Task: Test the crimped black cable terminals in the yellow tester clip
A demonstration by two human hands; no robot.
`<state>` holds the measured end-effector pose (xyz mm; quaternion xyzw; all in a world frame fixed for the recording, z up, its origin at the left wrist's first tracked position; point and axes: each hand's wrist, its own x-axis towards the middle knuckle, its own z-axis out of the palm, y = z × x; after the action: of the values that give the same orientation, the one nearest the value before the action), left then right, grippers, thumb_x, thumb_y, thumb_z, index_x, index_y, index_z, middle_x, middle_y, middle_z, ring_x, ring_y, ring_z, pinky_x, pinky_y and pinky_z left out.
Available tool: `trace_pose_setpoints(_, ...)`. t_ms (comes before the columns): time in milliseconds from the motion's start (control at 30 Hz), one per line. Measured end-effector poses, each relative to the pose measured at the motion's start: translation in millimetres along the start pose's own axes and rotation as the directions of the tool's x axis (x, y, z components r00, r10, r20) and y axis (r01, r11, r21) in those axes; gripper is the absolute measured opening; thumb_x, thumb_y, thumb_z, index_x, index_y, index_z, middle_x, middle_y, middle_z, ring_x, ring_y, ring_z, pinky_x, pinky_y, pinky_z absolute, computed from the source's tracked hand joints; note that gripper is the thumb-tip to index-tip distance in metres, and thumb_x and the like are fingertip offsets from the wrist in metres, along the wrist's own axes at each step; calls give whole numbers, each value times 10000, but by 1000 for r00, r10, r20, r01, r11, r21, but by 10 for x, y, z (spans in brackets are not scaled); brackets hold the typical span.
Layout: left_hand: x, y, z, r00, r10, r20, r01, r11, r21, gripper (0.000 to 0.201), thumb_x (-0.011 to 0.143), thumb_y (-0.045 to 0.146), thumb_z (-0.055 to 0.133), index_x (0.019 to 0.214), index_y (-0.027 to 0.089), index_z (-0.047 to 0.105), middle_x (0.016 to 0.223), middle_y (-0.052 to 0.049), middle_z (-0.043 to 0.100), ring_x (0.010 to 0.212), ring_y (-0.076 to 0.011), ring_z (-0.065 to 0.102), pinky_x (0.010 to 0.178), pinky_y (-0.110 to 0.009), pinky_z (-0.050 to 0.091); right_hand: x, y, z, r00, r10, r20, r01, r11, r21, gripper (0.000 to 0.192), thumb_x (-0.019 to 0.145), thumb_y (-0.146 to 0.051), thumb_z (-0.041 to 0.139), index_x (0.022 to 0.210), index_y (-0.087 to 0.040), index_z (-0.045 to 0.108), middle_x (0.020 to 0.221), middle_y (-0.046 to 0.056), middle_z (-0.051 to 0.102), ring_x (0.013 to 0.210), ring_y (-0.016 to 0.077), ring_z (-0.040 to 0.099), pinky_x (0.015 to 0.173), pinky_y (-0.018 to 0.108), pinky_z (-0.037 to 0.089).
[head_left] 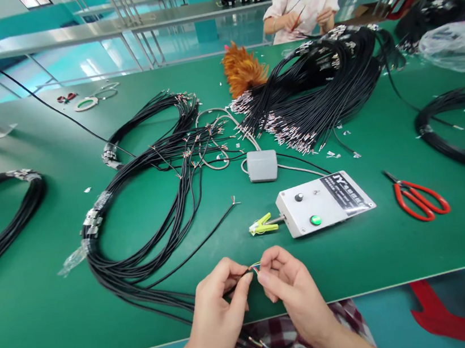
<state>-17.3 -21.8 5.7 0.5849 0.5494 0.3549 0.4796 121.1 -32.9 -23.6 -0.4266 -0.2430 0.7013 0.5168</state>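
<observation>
My left hand (pixel 223 295) pinches the end of a black cable just where its sheath stops, near the table's front edge. Thin coloured wires (pixel 254 266) fan out of that end, and the fingers of my right hand (pixel 287 281) are closed on their tips. From my left hand the cable runs back toward a looped bundle of black cables (pixel 141 260) on the left. Beyond my hands lies a grey control box (pixel 317 203) with a lit green button and a yellow-green clip (pixel 264 225) on its side. Other cable ends hang over my lap.
Red-handled scissors (pixel 420 200) lie at right. A grey pedal-like box (pixel 262 165) sits mid-table. Behind are a large cable heap (pixel 324 88) and an orange feather duster (pixel 242 70). Another person (pixel 302 5) works across the table. A red stool (pixel 451 310) stands below the front edge.
</observation>
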Motion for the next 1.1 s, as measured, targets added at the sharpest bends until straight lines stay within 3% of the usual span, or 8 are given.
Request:
trace_pose_setpoints(267,6,49,-3,998,-61,-19,59,994,-88,184,856,269,617,698,182,579,594,24,621,461,-96,546,432,-175,446,-13,-27,47,999,-21,-37,17,994,-110,331,747,-420,778,851,-189,564,669,-59,531,498,46,435,471,180,358)
trace_pose_setpoints(467,0,33,12,997,-76,-13,73,990,-119,166,859,256,613,714,185,572,549,50,572,457,-88,526,431,-162,428,-21,-19,3,1000,-30,-5,29,995,-98,285,808,-424,725,895,-191,588,650,-67,528,518,49,465,528,187,374)
trace_pose_setpoints(633,-11,-9,-2,995,-97,11,98,989,-113,176,871,283,608,733,180,573,569,38,581,486,-92,526,463,-173,430,28,-26,39,999,54,-4,-54,997,-49,319,742,-441,774,834,-163,649,549,-70,508,480,49,426,501,190,327)
trace_pose_setpoints(800,38,17,-62,980,-162,116,187,948,-258,159,849,297,635,791,183,541,604,51,535,474,-80,490,447,-173,395,88,-80,102,989,149,-5,-149,988,-38,353,661,-454,823,747,-142,682,484,-64,516,428,42,404,472,197,269)
trace_pose_setpoints(900,94,45,-43,985,-88,149,128,950,-283,140,833,274,662,920,176,612,787,-8,592,632,-123,590,562,-218,485,97,-109,89,989,147,19,-146,988,-56,351,664,-458,818,728,-144,673,528,-57,545,424,40,427,464,199,253)
trace_pose_setpoints(967,132,42,-8,993,-24,117,56,959,-278,112,826,255,671,894,167,664,851,-29,583,703,-139,612,632,-239,509,99,-127,59,991,130,35,-125,987,-105,358,679,-473,805,733,-149,662,521,-62,538,426,44,437,464,199,257)
trace_pose_setpoints(1100,162,-14,45,998,-21,67,41,949,-312,145,831,275,671,753,157,639,792,0,528,572,-92,538,510,-205,445,103,-173,-13,994,67,92,-36,952,-304,358,765,-509,721,740,-168,614,564,-44,562,472,73,479,501,220,347)
